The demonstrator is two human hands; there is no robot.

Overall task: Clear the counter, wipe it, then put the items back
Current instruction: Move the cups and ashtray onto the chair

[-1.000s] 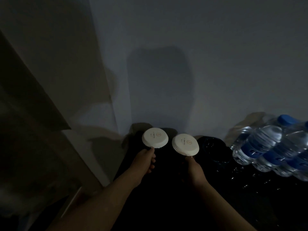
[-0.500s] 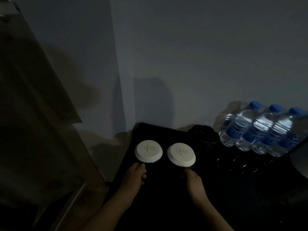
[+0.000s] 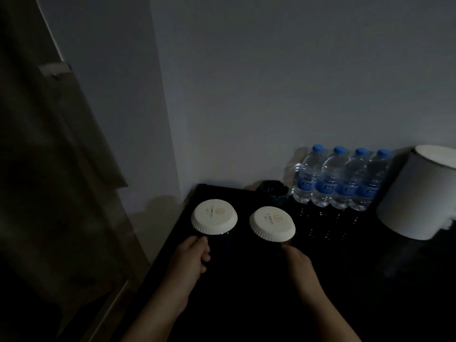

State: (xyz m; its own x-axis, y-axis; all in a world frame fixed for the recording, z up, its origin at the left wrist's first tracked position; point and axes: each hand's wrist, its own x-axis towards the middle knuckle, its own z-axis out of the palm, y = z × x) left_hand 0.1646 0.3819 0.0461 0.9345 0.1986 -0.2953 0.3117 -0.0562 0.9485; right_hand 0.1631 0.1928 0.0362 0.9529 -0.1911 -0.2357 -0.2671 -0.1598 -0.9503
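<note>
Here, left hand (image 3: 191,257) gripping left cup (image 3: 214,217), right hand (image 3: 297,261) gripping right cup (image 3: 272,223), orange lid logos (image 3: 219,211) unreadable.

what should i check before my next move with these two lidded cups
1. Left hand gripping the left lidded cup: ok.
2. Right hand holding the right lidded cup: ok.
3. Both cups fully capped: ok.
4. Cups apart, not touching each other: ok.
5. Cups resting on the black counter or lifted off it: cannot tell, too dark.
6. Right lidded cup clear of the water bottles: ok.
</note>
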